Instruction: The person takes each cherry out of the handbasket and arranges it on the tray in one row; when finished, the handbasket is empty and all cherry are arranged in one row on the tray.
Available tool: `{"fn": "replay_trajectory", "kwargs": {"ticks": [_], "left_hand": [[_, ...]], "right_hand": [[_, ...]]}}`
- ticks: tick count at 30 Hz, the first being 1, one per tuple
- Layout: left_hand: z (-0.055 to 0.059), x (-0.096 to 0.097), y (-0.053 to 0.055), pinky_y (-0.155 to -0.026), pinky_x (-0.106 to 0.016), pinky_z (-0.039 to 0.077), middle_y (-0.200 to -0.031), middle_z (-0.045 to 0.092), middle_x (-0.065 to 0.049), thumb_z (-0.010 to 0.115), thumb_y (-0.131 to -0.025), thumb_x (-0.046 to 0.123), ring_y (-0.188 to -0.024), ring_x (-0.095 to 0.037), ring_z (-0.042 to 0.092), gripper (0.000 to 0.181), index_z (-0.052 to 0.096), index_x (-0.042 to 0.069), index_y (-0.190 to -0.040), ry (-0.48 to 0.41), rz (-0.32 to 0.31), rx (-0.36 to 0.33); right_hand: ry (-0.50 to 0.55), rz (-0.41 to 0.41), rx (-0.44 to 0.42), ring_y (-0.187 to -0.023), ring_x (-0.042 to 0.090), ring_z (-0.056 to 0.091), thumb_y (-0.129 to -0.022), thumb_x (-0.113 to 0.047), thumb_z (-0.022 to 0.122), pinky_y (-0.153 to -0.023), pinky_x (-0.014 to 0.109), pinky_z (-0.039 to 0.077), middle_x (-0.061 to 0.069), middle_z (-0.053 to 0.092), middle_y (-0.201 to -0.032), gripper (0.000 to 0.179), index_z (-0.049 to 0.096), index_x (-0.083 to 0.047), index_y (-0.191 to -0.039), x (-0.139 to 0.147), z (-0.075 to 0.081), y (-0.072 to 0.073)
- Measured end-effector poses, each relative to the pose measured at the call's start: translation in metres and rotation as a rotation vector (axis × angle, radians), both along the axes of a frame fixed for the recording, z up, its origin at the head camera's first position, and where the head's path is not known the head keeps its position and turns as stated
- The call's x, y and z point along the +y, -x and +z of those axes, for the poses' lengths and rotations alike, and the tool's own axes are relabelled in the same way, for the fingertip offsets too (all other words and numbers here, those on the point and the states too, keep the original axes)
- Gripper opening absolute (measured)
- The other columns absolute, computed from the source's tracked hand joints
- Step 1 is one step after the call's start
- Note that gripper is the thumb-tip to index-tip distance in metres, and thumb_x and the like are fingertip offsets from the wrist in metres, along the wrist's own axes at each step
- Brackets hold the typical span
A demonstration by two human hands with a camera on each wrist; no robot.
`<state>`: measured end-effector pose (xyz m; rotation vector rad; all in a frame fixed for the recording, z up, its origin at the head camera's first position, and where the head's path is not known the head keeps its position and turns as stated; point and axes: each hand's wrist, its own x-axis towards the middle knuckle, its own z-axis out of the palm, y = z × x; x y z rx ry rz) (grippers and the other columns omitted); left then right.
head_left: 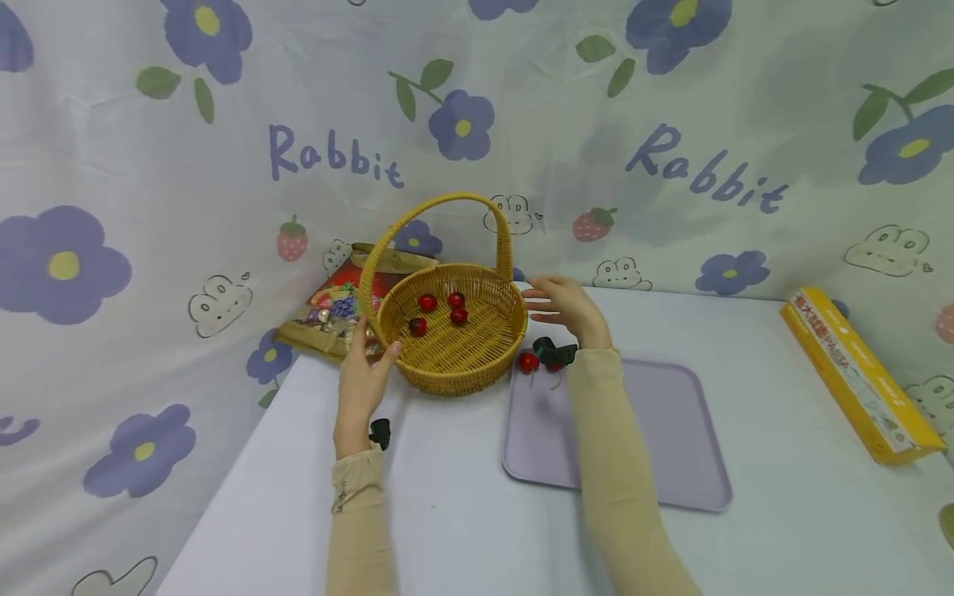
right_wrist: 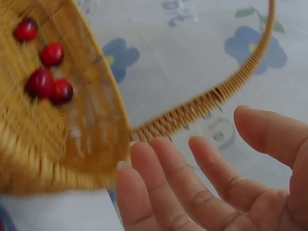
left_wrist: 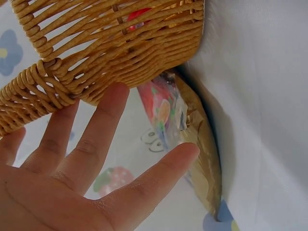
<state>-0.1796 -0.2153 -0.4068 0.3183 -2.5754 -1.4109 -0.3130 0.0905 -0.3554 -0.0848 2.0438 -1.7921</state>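
A round wicker basket (head_left: 455,360) with a tall arched handle is between my two hands, several red cherries (head_left: 427,303) lying in it. My left hand (head_left: 361,381) is at its left side, fingers spread; in the left wrist view the fingertips (left_wrist: 118,91) are right at the woven wall, near the foot of the handle, with the thumb apart. On the other side, my right hand (head_left: 570,308) has its fingers extended toward the basket. The right wrist view has those fingertips (right_wrist: 142,149) at the rim where the handle (right_wrist: 192,108) joins, thumb held away.
A lilac tray (head_left: 671,430) lies to the right, partly under my right forearm, with cherries (head_left: 528,362) at its far left corner. Behind the basket leans a printed bag (head_left: 316,331). A long yellow box (head_left: 857,372) is at the far right. Patterned cloth hangs behind the table.
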Motion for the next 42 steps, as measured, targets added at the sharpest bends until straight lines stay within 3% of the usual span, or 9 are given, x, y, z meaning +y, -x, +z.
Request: {"fn": "replay_trajectory", "kwargs": {"ticks": [11,19,24,31,42], "left_hand": [[-0.002,0.000,0.001,-0.098,-0.054,0.048,-0.145,0.044,-0.020,0.054,-0.095,0.052,-0.125,-0.040,0.054,0.081,0.009,0.027,-0.157,-0.004,0.012,0.008],[-0.001,0.001,0.001,-0.096,-0.055,0.049,-0.141,0.048,-0.020,0.057,-0.096,0.044,-0.123,-0.040,0.055,0.078,0.012,0.025,-0.157,-0.009,0.019,0.021],[-0.002,0.001,0.001,-0.097,-0.053,0.049,-0.144,0.047,-0.018,0.057,-0.095,0.046,-0.124,-0.039,0.055,0.080,0.012,0.025,-0.157,-0.008,0.017,0.019],[0.001,-0.001,0.003,-0.097,-0.055,0.049,-0.143,0.047,-0.020,0.059,-0.096,0.038,-0.122,-0.041,0.056,0.078,0.013,0.022,-0.157,0.003,0.019,0.044],[-0.004,0.000,0.004,-0.095,-0.055,0.050,-0.140,0.050,-0.016,0.058,-0.096,0.042,-0.122,-0.038,0.057,0.075,0.018,0.023,-0.156,-0.003,0.027,0.053]], "right_hand": [[-0.069,0.034,-0.061,-0.124,0.032,0.056,-0.100,-0.030,0.052,-0.106,0.044,0.045,0.017,0.053,-0.140,0.050,0.044,-0.006,-0.143,-0.055,0.012,0.025],[-0.116,0.069,-0.093,-0.129,0.035,0.050,-0.099,-0.022,0.056,-0.110,0.047,0.041,0.018,0.053,-0.139,0.041,0.054,-0.003,-0.135,-0.084,0.000,0.036],[-0.197,0.083,-0.045,-0.128,0.036,0.050,-0.098,-0.020,0.057,-0.108,0.049,0.043,0.017,0.051,-0.140,0.039,0.055,-0.004,-0.133,-0.098,-0.009,0.039],[-0.393,0.074,0.098,-0.118,0.032,0.056,-0.093,-0.018,0.065,-0.098,0.046,0.049,0.014,0.056,-0.134,0.037,0.059,-0.007,-0.128,-0.120,-0.015,0.042],[-0.482,0.150,0.148,-0.108,0.031,0.061,-0.090,-0.009,0.066,-0.096,0.043,0.050,0.014,0.062,-0.124,0.036,0.062,-0.005,-0.126,-0.142,-0.043,0.043]]}}
